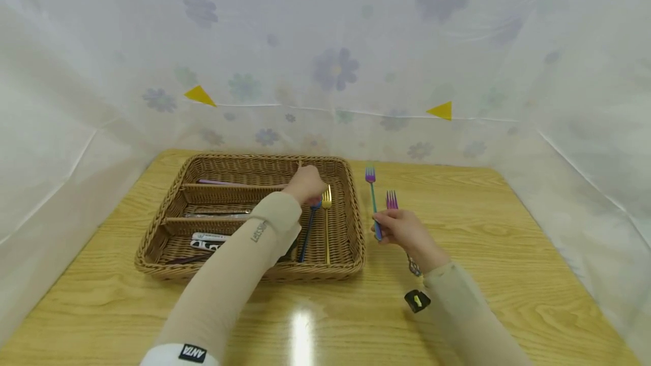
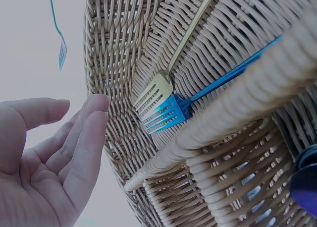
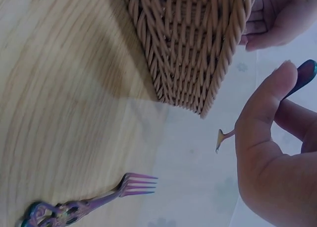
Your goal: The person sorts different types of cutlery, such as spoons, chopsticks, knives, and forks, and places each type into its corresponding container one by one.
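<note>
An iridescent blue-purple fork [image 1: 373, 196] points tines-away at the right of the wicker basket [image 1: 357, 225]. My right hand [image 1: 404, 230] pinches its handle between thumb and fingers, and the handle end [image 3: 306, 76] sticks out past the thumb in the right wrist view. Over the far part of the basket's right compartment is my left hand [image 1: 306, 184]; its fingers, loosely bent in the left wrist view, hold nothing. A gold fork [image 2: 159, 88] and a blue fork [image 2: 171, 113] lie side by side in that compartment. Another purple fork [image 3: 99, 201] with an ornate handle lies on the table beneath my right hand.
The basket's left side has three compartments, with a purple handle [image 1: 221, 182], silver cutlery [image 1: 216, 216] and white-handled pieces [image 1: 209, 237]. A small black object [image 1: 417, 301] with a yellow mark shows beside the right sleeve. A flowered white curtain [image 1: 305, 72] stands behind the table [image 1: 488, 230].
</note>
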Tool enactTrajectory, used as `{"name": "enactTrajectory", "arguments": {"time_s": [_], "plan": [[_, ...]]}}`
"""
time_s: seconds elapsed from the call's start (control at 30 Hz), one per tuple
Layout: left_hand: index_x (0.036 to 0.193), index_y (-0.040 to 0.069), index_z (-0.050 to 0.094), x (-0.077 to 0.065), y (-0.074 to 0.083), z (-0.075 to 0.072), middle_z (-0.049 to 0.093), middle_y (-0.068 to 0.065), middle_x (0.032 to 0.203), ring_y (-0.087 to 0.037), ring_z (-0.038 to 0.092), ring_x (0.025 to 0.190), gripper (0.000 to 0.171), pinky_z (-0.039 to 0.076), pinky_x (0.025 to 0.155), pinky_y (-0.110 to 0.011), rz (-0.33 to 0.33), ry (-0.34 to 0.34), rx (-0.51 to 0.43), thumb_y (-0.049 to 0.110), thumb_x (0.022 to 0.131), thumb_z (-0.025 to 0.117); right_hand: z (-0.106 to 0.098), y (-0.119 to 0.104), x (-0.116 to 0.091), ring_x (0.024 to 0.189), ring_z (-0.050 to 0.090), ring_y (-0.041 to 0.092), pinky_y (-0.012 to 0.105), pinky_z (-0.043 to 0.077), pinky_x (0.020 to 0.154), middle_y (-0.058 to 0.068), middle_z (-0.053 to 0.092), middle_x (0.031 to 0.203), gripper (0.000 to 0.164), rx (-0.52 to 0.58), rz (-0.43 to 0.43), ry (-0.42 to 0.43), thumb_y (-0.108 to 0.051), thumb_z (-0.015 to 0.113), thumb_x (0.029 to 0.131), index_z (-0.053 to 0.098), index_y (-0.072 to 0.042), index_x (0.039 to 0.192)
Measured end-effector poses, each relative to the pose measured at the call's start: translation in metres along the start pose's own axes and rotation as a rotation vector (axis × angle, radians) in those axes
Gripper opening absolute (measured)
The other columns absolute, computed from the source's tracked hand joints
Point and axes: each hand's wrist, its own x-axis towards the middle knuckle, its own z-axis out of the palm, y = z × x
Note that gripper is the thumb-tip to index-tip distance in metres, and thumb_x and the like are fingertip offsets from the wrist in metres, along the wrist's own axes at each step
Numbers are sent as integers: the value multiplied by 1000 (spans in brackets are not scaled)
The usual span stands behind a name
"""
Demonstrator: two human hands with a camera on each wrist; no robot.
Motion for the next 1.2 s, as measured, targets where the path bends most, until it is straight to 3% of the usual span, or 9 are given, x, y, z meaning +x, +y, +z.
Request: {"name": "enactTrajectory", "arguments": {"time_s": [0.17, 0.3, 0.43, 0.53, 0.9, 1.03, 1.2], "plan": [[89, -5, 69, 2, 5, 1, 60, -5, 61, -26, 70, 73, 32, 57, 64, -31, 5, -4, -11, 16, 98, 46, 8, -7, -1, 63, 53, 5, 22, 53, 64, -1, 56, 76, 43, 6, -16, -14, -18, 45, 100, 45, 14, 129], [92, -4, 70, 10, 11, 5, 70, -12, 79, -22, 69, 67, 31, 56, 60, -26, -16, -15, -130, 16, 97, 47, 16, -12, 1, 63, 52, 5, 22, 53, 62, -2, 54, 73, 42, -15, -37, -11, -17, 46, 99, 47, 14, 127], [105, -5, 67, 14, 15, 9, 69, -19, 103, -28, 70, 87, 32, 57, 73, -30, -36, -45, -287, 19, 97, 47, 24, -17, 4, 61, 52, 6, 20, 52, 58, -2, 54, 71, 41, -18, -41, -7, -17, 47, 99, 49, 14, 126], [111, -7, 64, 16, 17, 11, 67, -21, 108, -30, 67, 99, 35, 57, 78, -31, -37, -66, -357, 20, 98, 47, 29, -19, 5, 59, 53, 5, 19, 51, 56, -2, 55, 68, 41, -9, -44, -14, -16, 47, 99, 49, 15, 125], [108, -6, 66, 17, 17, 14, 69, -20, 104, -26, 70, 90, 33, 54, 84, -36, -61, -50, -466, 22, 95, 56, 44, -22, 5, 55, 52, 6, 21, 52, 55, -3, 53, 64, 32, 1, -50, -34, -13, 48, 98, 56, 13, 114], [107, -7, 66, 15, 16, 15, 70, -19, 98, -21, 70, 71, 31, 57, 77, -33, -86, -28, -505, 20, 92, 61, 48, -22, 6, 56, 52, 7, 22, 53, 56, -2, 52, 67, 34, -26, -47, -32, -14, 49, 98, 55, 13, 117], [108, -8, 64, 14, 14, 14, 67, -10, 73, -10, 60, 49, 30, 58, 70, -29, -126, 6, -543, 16, 89, 63, 53, -22, 7, 56, 53, 7, 21, 53, 56, -1, 53, 69, 35, -34, -40, -51, -15, 50, 97, 55, 12, 118]]}}
